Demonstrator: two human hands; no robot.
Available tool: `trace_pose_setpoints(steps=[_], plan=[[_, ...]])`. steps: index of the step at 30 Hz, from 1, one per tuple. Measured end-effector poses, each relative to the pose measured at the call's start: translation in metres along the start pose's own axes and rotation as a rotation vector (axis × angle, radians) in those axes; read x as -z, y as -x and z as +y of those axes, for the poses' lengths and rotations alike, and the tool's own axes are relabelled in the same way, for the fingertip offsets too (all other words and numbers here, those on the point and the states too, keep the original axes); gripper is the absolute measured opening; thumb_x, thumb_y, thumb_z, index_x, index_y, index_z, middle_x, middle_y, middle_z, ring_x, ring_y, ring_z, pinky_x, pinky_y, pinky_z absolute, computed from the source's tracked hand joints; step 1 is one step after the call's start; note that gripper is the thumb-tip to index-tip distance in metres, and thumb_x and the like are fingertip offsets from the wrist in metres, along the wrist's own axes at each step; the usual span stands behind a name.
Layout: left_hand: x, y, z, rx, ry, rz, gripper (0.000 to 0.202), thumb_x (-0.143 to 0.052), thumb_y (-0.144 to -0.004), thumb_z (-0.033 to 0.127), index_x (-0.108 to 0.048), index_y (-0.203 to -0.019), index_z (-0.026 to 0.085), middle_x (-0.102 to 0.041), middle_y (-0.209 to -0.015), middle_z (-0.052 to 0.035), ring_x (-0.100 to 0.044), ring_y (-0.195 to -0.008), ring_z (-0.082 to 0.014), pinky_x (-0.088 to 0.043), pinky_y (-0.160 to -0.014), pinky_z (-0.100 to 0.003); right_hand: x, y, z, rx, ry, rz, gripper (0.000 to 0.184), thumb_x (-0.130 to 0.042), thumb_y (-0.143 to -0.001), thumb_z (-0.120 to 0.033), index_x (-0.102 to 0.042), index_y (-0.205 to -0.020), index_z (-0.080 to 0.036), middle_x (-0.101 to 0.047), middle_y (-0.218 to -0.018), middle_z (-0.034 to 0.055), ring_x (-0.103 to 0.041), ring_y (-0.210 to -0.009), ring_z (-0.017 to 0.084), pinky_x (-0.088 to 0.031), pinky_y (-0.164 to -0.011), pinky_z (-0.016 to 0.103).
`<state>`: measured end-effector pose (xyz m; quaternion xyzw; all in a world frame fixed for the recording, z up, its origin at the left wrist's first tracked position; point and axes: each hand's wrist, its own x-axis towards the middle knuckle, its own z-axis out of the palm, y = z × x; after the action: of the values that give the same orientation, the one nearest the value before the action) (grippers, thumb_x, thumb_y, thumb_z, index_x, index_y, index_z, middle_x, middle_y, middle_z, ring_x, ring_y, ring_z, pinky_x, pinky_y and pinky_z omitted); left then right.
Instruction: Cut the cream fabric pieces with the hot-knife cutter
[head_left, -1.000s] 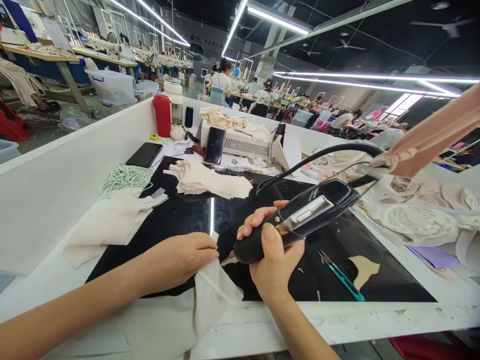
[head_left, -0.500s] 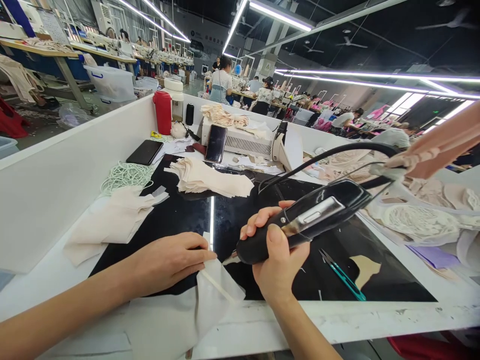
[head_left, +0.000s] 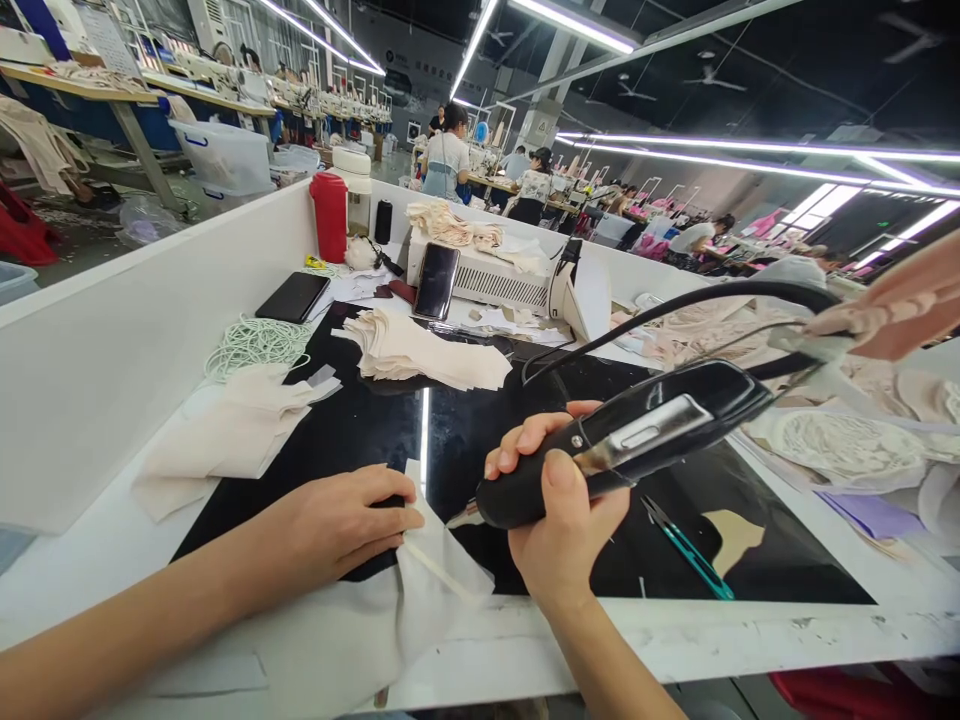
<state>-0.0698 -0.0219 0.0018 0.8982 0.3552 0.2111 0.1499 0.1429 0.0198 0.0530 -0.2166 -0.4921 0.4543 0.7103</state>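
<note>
My right hand is wrapped round a black handheld tool with a silver clip and a black cable arching off to the right. Its tip points down-left at a white fabric piece lying over the front edge of the black work mat. My left hand lies flat on that fabric with the fingers pressed down, just left of the tool's tip.
Teal snips lie on the mat right of my right hand. Stacks of cream fabric pieces, a coil of white cord, a phone, a red bottle and lace garments surround the mat. White walls enclose the table. Other people work behind.
My left hand has slid slightly left and toward me on the fabric. The tool and my right hand have shifted a little to the right.
</note>
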Motion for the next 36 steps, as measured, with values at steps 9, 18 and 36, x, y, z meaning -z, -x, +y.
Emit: trace_pose_setpoints(steps=[9,18,36], plan=[[-0.004,0.001,0.000,-0.012,-0.009,0.044,0.029,-0.044,-0.109,0.018,-0.065,-0.127,0.024,-0.064,-0.130,-0.0092,-0.064,-0.114,-0.0218,-0.054,-0.105,-0.036,-0.008,-0.007,0.001,0.020,-0.023,0.034,0.027,-0.074,-0.089,-0.023,-0.058,-0.111,-0.026,-0.065,-0.078,-0.0065,-0.062,-0.059,0.010,-0.056,-0.053,0.026],[-0.003,-0.001,0.004,-0.019,-0.023,0.070,0.028,-0.043,-0.109,0.018,-0.068,-0.123,0.023,-0.065,-0.126,-0.0090,-0.066,-0.111,-0.0207,-0.052,-0.111,-0.040,-0.013,-0.006,0.008,0.003,0.004,0.031,0.027,-0.072,-0.089,-0.021,-0.057,-0.110,-0.026,-0.065,-0.076,-0.0070,-0.062,-0.057,0.010,-0.057,-0.053,0.026],[-0.009,0.000,0.002,-0.034,-0.063,0.074,0.039,-0.047,-0.101,0.004,-0.067,-0.127,0.024,-0.064,-0.126,-0.0083,-0.066,-0.113,-0.0210,-0.050,-0.114,-0.042,-0.022,-0.015,0.015,-0.012,0.000,0.034,0.029,-0.073,-0.087,-0.025,-0.054,-0.109,-0.027,-0.063,-0.076,-0.0076,-0.060,-0.056,0.011,-0.056,-0.052,0.027]])
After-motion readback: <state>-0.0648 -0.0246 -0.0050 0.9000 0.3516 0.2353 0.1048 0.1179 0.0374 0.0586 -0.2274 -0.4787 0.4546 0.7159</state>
